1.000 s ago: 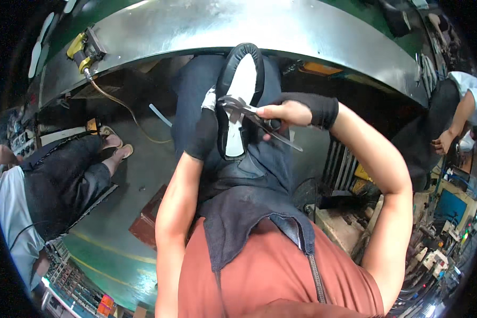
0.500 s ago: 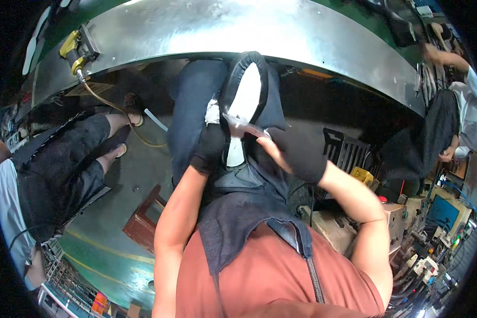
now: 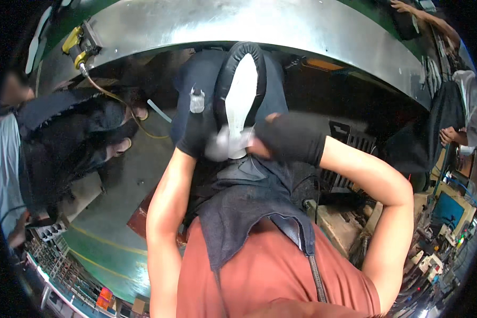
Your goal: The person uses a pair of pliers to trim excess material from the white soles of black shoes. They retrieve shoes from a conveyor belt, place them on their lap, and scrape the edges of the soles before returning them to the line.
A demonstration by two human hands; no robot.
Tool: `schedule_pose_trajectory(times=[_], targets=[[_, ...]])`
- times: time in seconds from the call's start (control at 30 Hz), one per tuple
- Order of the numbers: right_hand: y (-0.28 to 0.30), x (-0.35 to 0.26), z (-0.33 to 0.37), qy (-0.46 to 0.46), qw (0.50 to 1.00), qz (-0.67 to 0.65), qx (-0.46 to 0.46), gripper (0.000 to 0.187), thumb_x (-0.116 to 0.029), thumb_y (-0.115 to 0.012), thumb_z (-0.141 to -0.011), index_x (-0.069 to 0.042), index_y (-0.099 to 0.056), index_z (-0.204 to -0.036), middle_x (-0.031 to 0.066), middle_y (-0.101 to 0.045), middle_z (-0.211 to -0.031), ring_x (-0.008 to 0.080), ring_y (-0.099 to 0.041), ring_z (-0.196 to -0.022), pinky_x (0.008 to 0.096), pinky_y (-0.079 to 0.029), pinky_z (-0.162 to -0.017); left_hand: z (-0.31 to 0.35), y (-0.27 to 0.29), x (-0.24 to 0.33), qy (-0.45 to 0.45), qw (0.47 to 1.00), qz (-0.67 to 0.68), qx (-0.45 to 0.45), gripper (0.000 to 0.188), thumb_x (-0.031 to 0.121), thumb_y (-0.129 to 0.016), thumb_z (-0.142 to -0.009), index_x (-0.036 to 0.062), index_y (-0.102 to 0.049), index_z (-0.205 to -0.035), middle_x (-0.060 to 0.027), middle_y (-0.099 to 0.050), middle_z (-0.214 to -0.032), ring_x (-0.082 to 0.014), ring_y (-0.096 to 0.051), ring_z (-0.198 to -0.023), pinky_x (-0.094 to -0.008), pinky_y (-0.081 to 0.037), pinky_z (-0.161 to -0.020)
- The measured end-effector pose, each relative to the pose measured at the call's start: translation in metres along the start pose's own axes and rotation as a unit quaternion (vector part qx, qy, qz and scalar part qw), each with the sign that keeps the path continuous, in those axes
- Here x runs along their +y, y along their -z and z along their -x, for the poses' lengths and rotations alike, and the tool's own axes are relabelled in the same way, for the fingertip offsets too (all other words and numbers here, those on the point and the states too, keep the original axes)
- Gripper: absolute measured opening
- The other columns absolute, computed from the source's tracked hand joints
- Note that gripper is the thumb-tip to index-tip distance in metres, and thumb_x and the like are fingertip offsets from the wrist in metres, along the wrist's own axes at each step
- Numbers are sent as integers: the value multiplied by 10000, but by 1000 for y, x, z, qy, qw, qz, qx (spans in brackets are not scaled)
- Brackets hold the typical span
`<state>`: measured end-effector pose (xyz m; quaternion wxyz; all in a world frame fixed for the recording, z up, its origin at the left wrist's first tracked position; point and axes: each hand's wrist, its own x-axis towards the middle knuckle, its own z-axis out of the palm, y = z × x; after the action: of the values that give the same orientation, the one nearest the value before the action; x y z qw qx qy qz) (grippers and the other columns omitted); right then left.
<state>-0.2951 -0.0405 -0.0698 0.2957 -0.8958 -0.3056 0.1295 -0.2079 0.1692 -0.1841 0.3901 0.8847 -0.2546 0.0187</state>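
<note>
A black shoe upper [image 3: 221, 108] lies sole side up across my lap, its toe toward the bench. A long white insole [image 3: 243, 87] shows along its middle, framed by the dark gathered edge. My left hand [image 3: 195, 124], in a black glove, rests beside the shoe on my thigh; a finger wrapped in white tape is stretched out, apart from the shoe's edge. Closed over the heel end is my right hand [image 3: 270, 139], in a black glove with bare fingertips. It grips a metal hand tool, apparently pincers [image 3: 229, 142], smeared by motion across the heel.
A shiny metal bench [image 3: 196, 26] curves along the far side, with a yellow-black air tool [image 3: 78, 47] and its hose [image 3: 108, 94] at left. Co-workers sit on both sides. A dark plastic crate-like seat [image 3: 350, 140] and machinery [image 3: 339, 228] stand to my right.
My right hand has drawn the tool from the shoe's middle down to the heel. My left hand has shifted slightly left, away from the shoe. The shoe has moved a little toward the bench.
</note>
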Motion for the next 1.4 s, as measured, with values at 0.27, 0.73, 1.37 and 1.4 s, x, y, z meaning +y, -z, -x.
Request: schedule_pose_trajectory(times=[0.27,0.73,1.37,1.4], targets=[[-2,15,43,-209,970,-114,-41,457,-445,-496,-920,-16,-632,-845,183,-639,-788,359,-624,-691,423,-488,-581,-46,45,90,273,863,368,-212,471,282,-324,-1010,-60,-401,-1324,-260,-441,-1328,-344,-434,-1231,-410,-316,-1062],[58,24,-12,-154,984,78,-44,389,-399,-540,-902,-27,-594,-804,168,-612,-747,359,-626,-680,426,-506,-580,-4,-2,46,98,923,325,-178,314,218,-672,-856,-10,-620,-1065,-81,-658,-997,-164,-616,-893,-307,-497,-811],[-112,-31,102,-481,697,-475,241,474,-457,-382,-992,-61,-525,-773,2,-510,-655,106,-526,-597,274,-420,-553,6,-26,1,246,776,513,-273,529,81,-640,-860,18,-388,-1320,-96,-601,-1082,-163,-613,-915,-305,-507,-807],[-102,-24,97,-472,714,-462,231,461,-453,-389,-991,-62,-526,-787,-3,-501,-652,107,-525,-603,282,-417,-553,-3,-25,-8,221,795,473,-307,400,80,-646,-853,16,-505,-1222,-66,-625,-1016,-158,-615,-896,-300,-504,-802]])
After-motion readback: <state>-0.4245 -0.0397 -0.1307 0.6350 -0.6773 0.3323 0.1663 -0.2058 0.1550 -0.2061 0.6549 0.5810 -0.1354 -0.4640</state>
